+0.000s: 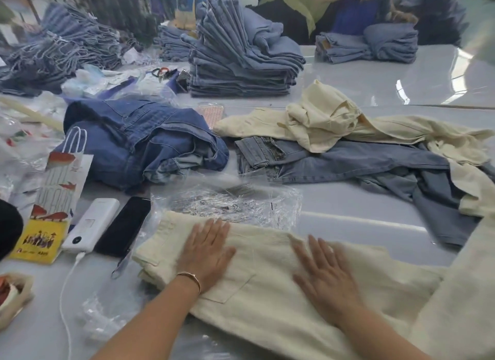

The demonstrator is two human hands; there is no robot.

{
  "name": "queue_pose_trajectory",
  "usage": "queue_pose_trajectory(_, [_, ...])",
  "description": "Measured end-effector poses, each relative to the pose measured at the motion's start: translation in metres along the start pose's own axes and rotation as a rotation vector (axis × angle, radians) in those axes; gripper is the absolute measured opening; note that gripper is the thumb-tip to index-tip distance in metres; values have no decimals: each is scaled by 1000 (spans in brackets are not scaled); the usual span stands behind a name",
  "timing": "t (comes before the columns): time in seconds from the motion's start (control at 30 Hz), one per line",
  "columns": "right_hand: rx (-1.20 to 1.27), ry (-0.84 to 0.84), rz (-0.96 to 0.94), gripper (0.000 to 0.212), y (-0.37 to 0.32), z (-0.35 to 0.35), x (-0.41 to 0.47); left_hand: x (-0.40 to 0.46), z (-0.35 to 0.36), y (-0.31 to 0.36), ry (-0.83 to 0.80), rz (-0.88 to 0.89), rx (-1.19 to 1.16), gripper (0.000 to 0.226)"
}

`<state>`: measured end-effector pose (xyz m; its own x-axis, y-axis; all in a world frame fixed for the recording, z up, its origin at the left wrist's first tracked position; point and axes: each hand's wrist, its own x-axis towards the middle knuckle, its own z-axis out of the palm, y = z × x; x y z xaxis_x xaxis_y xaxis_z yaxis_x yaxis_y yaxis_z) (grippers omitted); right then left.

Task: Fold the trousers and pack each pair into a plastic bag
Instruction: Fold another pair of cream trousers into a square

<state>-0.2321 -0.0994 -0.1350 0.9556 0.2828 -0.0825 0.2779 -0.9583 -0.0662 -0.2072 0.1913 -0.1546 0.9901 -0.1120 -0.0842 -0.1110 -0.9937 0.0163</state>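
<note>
While both hands, left hand [207,248] and right hand [325,276], press flat with no grip on the cream trousers [262,287] at the worktop's near edge, folding is underway; next, fold again toward the plastic bag [235,201].

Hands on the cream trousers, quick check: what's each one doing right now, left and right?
Left hand: open, fingers straight, pressing flat on the folded cream cotton trousers.
Right hand: open, flat on the same trousers, holding nothing.
</note>
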Motion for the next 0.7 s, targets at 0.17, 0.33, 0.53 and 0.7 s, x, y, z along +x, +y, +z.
queue_pose_trajectory(0.17, [-14,-19,206,76,38,14,4,5,0,-17,22,-48,10,68])
queue_pose_trajectory(0.33, [11,-60,328,84,45,11,2,5,-2,-22,24,-75,-8,68])
queue_pose_trajectory(0.53, [47,-94,289,71,43,6,-6,6,0,-25,48,-76,-24,68])
queue_pose_trajectory(0.7, [180,108,82,49,69,-34,-34,3,-5,-20,15,-88,-10,68])
